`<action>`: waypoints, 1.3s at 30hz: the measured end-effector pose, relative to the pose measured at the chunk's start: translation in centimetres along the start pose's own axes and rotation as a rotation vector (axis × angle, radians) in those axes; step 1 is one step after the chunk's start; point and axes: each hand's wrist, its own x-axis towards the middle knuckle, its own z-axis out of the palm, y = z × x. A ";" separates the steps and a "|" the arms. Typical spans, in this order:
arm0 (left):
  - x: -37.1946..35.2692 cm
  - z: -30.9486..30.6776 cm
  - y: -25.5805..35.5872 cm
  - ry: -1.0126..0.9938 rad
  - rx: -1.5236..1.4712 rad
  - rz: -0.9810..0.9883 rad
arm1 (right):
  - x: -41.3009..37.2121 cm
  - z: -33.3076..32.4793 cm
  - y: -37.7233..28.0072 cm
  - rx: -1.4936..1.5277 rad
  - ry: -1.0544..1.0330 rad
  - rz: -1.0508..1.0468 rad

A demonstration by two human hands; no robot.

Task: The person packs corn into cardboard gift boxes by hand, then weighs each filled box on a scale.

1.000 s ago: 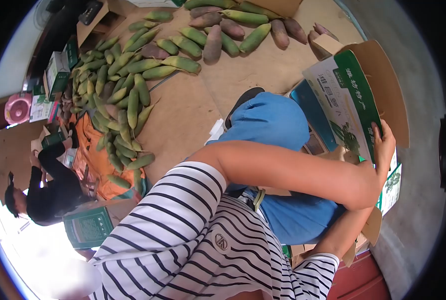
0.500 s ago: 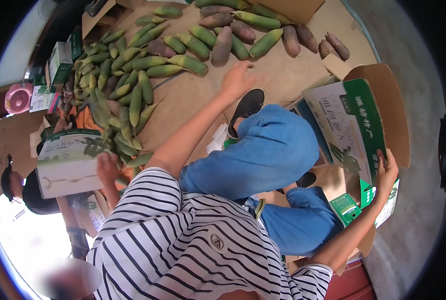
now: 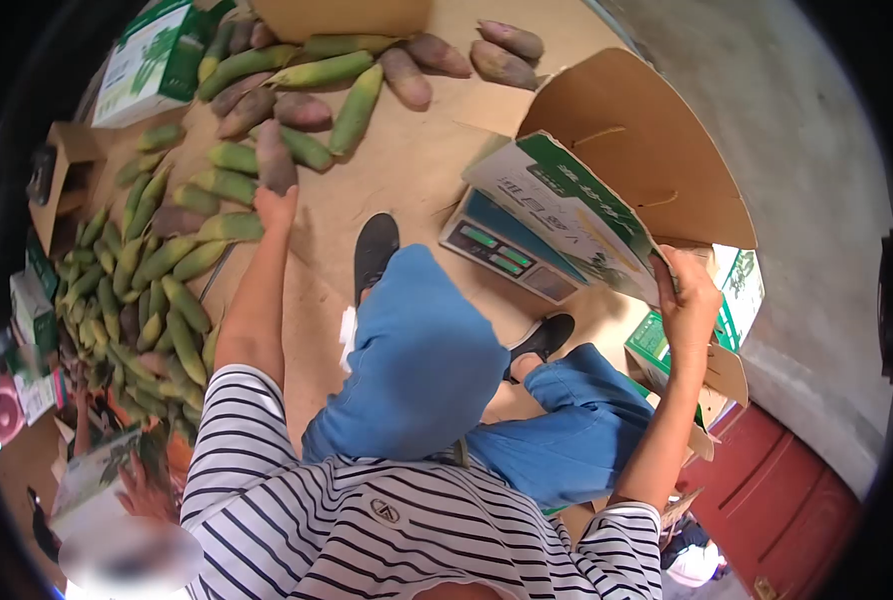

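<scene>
At the upper left, my left hand (image 3: 277, 204) is closed round the lower end of a purple radish (image 3: 276, 158). Green radishes (image 3: 229, 186) and more purple ones (image 3: 303, 110) lie about it on the brown floor. On the right, my right hand (image 3: 689, 295) grips the edge of an open carton (image 3: 577, 210) with green and white print, its brown inside facing up and right. The carton tilts over a digital scale (image 3: 507, 255) with lit green displays.
A dense pile of green radishes (image 3: 147, 310) spreads at the left. Cartons (image 3: 152, 65) stand at the upper left, and a pink fan (image 3: 2, 410) at the far left. Another person's hand (image 3: 147, 495) touches a carton at the lower left. A red door (image 3: 777, 490) is at the lower right.
The view has shifted. My left hand, open before, now holds a purple radish. My right hand still grips the carton, which has tilted, and the scale shows more.
</scene>
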 end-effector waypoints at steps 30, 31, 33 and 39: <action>-11.4 -3.4 8.4 -0.695 -1.105 -0.499 | -2.0 -0.7 1.5 -0.083 -0.132 -0.057; -12.3 -4.8 10.1 -0.696 -1.149 -0.387 | -2.0 -0.6 1.4 -0.079 -0.128 -0.070; -13.1 -7.7 13.9 -0.672 -1.232 -0.159 | -2.2 -0.8 1.1 -0.057 -0.153 -0.042; -18.7 -21.2 31.9 -0.403 -0.944 0.886 | -2.4 -0.7 0.4 -0.064 -0.104 -0.068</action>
